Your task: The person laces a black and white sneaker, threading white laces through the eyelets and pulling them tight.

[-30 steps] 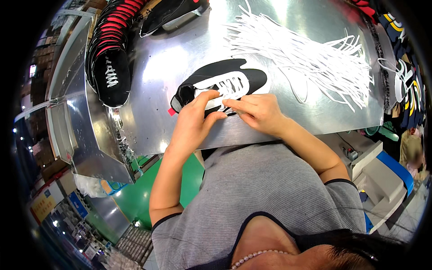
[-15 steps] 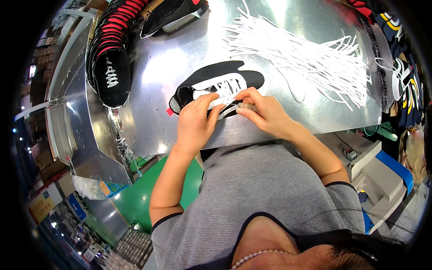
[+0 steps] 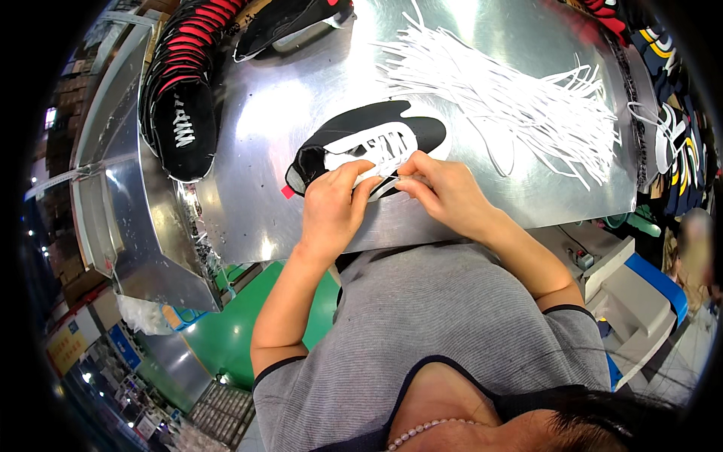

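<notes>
A flat black-and-white shoe upper (image 3: 343, 126) lies on the metal table in front of me, its toe to the right and a red tab at its heel. A white shoelace (image 3: 390, 143) crosses its throat in several rows. My left hand (image 3: 331, 207) pinches the near edge of the upper beside the eyelets, thumb and forefinger closed. Close to its fingertips, my right hand (image 3: 452, 192) is closed in a pinch on the white lace. The lace end is too small to make out between the fingers.
A large bundle of white laces (image 3: 520, 98) spreads over the table (image 3: 286, 218) at the right. A long overlapping row of black-and-red uppers (image 3: 184, 128) curves along the left. Another black upper (image 3: 290, 34) sits at the back. More laced pieces (image 3: 670, 139) hang beyond the right edge.
My right fingertips have come down and closed nearer to my left fingertips. My left hand has shifted slightly right, and the upper has moved a touch with it.
</notes>
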A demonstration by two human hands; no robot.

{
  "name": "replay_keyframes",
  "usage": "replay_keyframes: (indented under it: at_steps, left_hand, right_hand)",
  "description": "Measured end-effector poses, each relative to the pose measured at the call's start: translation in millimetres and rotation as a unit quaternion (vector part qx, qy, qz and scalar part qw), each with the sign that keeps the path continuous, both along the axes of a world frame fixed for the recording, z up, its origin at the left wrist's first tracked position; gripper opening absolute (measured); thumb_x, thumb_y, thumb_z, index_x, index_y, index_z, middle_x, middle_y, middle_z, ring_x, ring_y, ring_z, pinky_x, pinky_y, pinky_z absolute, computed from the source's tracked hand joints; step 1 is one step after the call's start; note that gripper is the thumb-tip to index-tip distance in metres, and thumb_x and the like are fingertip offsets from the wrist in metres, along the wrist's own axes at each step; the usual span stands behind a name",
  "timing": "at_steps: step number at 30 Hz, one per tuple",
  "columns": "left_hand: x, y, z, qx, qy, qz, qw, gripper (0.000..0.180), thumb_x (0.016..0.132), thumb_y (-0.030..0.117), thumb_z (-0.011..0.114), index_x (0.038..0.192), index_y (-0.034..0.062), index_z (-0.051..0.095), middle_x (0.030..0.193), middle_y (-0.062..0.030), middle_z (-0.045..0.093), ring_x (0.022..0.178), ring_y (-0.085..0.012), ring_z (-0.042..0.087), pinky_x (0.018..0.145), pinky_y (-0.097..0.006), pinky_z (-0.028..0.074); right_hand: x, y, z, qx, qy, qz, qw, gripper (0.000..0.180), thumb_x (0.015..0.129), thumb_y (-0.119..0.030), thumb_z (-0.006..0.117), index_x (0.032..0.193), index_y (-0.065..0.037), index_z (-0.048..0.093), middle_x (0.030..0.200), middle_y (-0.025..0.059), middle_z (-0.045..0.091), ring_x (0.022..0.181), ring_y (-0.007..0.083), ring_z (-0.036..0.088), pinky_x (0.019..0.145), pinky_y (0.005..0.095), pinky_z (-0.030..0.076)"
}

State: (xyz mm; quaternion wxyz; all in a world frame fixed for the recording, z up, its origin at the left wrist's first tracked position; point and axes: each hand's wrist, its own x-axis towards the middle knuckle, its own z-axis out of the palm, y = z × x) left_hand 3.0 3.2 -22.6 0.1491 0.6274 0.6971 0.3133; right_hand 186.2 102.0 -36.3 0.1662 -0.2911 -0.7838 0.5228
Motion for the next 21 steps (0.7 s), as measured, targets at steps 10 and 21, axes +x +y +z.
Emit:
replay_keyframes:
  at_steps: [10, 21]
  left_hand:
    - [25.5, -10.3, 2.8, -0.005, 0.022, 0.003, 1.000, 0.024, 0.084, 0.003, 0.071, 0.107, 0.0031, 0.066, 0.079, -0.0119, 0.067, 0.063, -0.0263, 0.063, 0.057, -0.034, 0.048]
    - [3.3, -9.1, 27.2, -0.166, 0.031, -0.066, 0.983, 0.020, 0.088, 0.019, 0.069, 0.102, 0.0052, 0.067, 0.074, -0.0142, 0.066, 0.063, -0.0321, 0.063, 0.060, -0.041, 0.049]
  right_hand:
    - [-13.3, -2.1, 11.1, -0.074, -0.086, 0.003, 0.994, 0.017, 0.095, -0.016, 0.059, 0.105, -0.005, 0.050, 0.079, 0.0122, 0.066, 0.072, 0.0250, 0.065, 0.067, 0.0368, 0.048]
    - [-22.6, 22.0, -29.4, 0.291, 0.082, -0.146, 0.942, 0.022, 0.087, -0.012, 0.070, 0.106, -0.003, 0.065, 0.084, 0.0116, 0.069, 0.072, 0.0270, 0.069, 0.059, 0.0341, 0.052]
